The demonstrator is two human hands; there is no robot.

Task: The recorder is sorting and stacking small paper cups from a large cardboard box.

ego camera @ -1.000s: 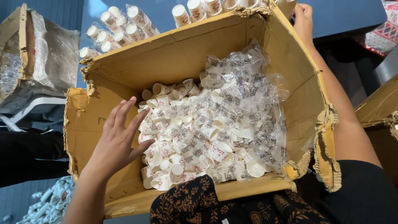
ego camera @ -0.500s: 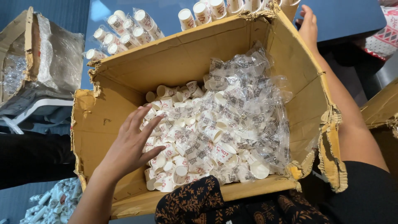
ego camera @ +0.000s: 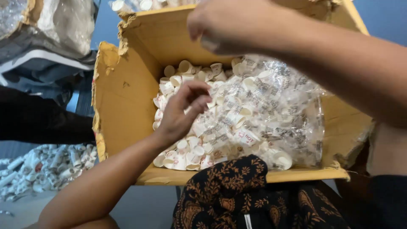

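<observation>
Grip of the left hand (ego camera: 180,113) is narrowing, fingertips pinching among small white cups (ego camera: 190,144) heaped loose in the torn cardboard box (ego camera: 127,101); right hand (ego camera: 224,23), blurred, is hovering above, its grip unreadable.

A black cloth with an orange-brown floral pattern (ego camera: 237,191) lies just below the lower rim of the open brown cardboard box (ego camera: 127,101) and overlaps that rim at its middle. Left of the box, low down, a heap of small white tubes in clear wrapping (ego camera: 46,165) lies on a pale surface. Above that heap, still left of the box, a dark band of black fabric (ego camera: 38,118) runs across. Up and left of the box sits crumpled clear plastic sheeting (ego camera: 63,21) inside torn cardboard. Just beyond the box's far rim stand a few white cups (ego camera: 144,4). A blue surface (ego camera: 381,17) shows past the box's upper right corner.
</observation>
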